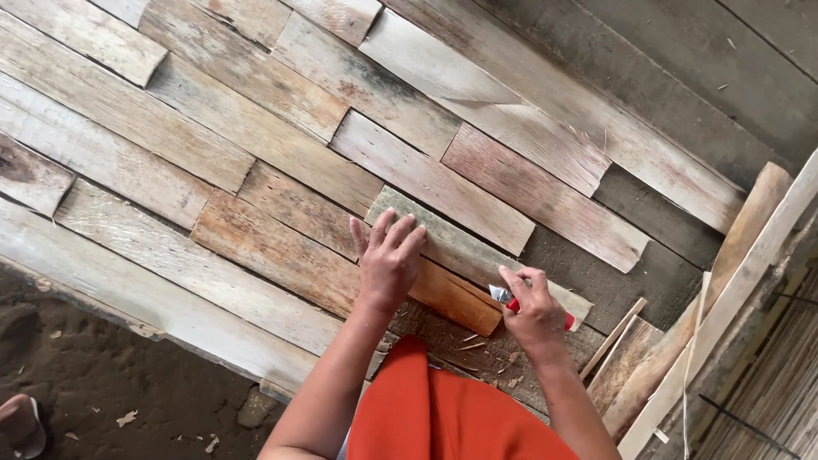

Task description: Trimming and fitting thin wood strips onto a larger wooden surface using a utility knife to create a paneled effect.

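My left hand [388, 260] lies flat, fingers spread, pressing on a greyish wooden slat [460, 247] laid among overlapping wooden slats. My right hand [535, 311] grips a small tool with a red handle [568, 321] and a metal blade [501, 295], held against the lower edge of that slat. An orange-brown slat [456, 300] lies just below, between my two hands. Orange cloth [443, 413] on my lap fills the bottom centre.
Rows of weathered slats [256, 128] cover the surface up and left. Dark boards [682, 68] show at top right. Loose strips and sticks [724, 281] lean at the right. Dirt ground [102, 383] with chips lies bottom left, and a sandal [21, 426] at the corner.
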